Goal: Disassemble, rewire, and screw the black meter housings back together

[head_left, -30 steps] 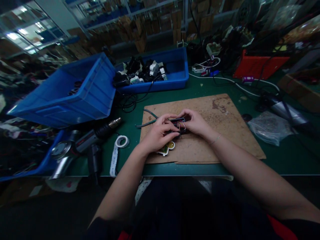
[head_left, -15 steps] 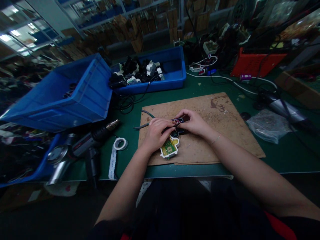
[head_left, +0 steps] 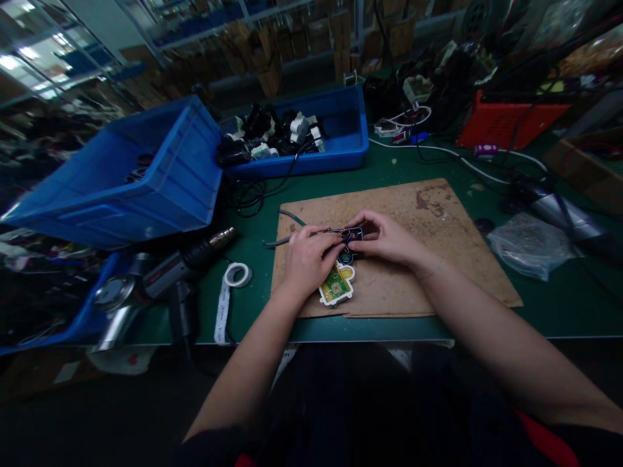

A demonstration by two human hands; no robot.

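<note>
On the green tabletop [head_left: 379, 329], nearest us, we see the white-rimmed piece with a green-and-yellow circuit face [head_left: 337, 285], lying on a stained brown cardboard sheet [head_left: 418, 285]. Just beyond it is the small black open casing with thin coloured wires [head_left: 347, 257], above the sheet and between both hands. Our left hand [head_left: 311, 258] curls over its left end, fingertips at the wires; whether they pinch anything we cannot tell. Our right hand [head_left: 384, 237] grasps the casing's right end between thumb and fingers. Two slim dark grey-green curved lengths [head_left: 277, 244] extend left from behind the left hand.

Left of the sheet we record a roll of white tape [head_left: 238, 275], partly unwound, and a black-and-silver heat gun [head_left: 182, 266]; right of it, a clear plastic bag [head_left: 528, 243]. Farther back stand a deep blue plastic bin [head_left: 187, 194] and a shallow blue plastic tray [head_left: 335, 161] holding black and white parts.
</note>
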